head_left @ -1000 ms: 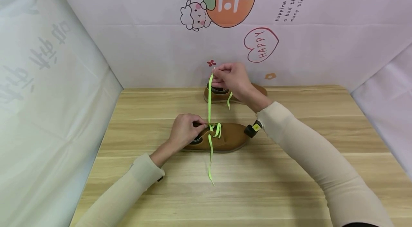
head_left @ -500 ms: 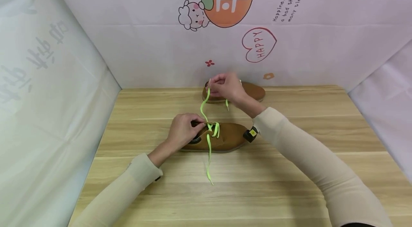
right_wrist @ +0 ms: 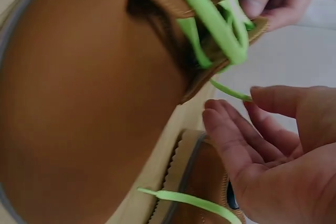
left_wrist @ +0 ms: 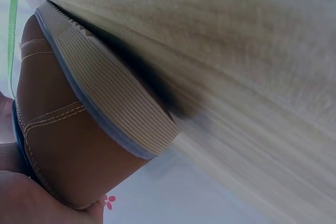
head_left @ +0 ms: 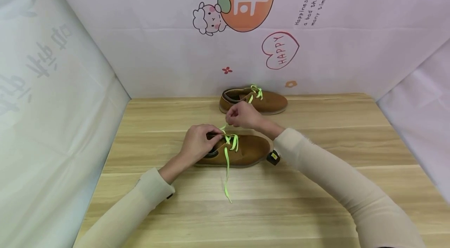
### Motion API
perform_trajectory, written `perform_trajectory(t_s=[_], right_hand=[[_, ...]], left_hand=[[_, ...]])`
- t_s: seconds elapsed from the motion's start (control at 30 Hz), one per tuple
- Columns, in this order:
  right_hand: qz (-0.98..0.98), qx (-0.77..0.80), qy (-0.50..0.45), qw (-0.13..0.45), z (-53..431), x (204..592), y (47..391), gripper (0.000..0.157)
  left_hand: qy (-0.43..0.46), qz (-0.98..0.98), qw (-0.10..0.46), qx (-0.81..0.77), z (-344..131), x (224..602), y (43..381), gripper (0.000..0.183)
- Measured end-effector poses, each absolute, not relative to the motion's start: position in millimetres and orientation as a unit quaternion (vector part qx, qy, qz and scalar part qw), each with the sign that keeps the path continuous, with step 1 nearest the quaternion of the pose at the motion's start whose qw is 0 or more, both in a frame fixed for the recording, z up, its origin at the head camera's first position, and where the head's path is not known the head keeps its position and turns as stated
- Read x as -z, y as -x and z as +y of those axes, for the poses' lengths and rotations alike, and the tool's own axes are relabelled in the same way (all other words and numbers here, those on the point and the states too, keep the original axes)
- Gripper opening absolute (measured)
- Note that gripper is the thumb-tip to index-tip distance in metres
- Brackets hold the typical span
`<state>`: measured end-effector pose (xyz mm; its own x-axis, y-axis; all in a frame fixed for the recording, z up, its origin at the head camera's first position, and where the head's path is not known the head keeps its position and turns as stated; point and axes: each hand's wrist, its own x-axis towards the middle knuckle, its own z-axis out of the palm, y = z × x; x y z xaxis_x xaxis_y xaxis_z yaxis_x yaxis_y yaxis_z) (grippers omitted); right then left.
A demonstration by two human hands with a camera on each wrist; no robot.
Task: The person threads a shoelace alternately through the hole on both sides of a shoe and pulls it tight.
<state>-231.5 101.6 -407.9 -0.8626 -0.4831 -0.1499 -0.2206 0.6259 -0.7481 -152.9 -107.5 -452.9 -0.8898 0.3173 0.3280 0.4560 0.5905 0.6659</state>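
Observation:
A brown leather shoe (head_left: 251, 150) with neon-green laces lies sideways on the table, toe to the right. At its opening my left hand (head_left: 198, 142) pinches the upper's edge beside the eyelets; the left wrist view has the shoe's heel (left_wrist: 68, 150) with part of that hand (left_wrist: 42, 198) at lower left. Just beyond the shoe, my right hand (head_left: 244, 115) pinches a green shoelace (right_wrist: 231, 92) between thumb and forefinger, its other fingers loosely bent in the right wrist view. The other lace end (head_left: 226, 177) hangs down the near side onto the wood.
A second brown shoe (head_left: 275, 101) with green laces stands at the table's back edge, near the printed white backdrop (head_left: 168, 56). White cloth (head_left: 59, 95) rises on the left side. The wooden table (head_left: 288, 209) stretches out in front of the nearer shoe.
My right hand has come down and nearer with the lace, from in front of the far shoe to just behind the near one, and the lace has slackened. The left hand keeps its hold.

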Motion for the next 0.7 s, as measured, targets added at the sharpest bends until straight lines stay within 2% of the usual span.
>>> perform_trajectory(t_s=[0.23,0.5,0.7], right_hand=[[0.917,0.289,0.222,0.163,111.9,412.5,228.0,0.016],[0.922,0.251,0.257,0.143,132.5,412.9,221.7,0.019],[0.926,0.232,0.274,0.115,158.1,413.0,210.5,0.027]], left_hand=[[0.209,-0.895,0.079,0.387,-108.7,448.8,152.0,0.015],[0.202,-0.919,0.054,0.335,-125.4,437.2,155.6,0.029],[0.185,-0.937,0.040,0.294,-143.9,424.3,155.7,0.042]])
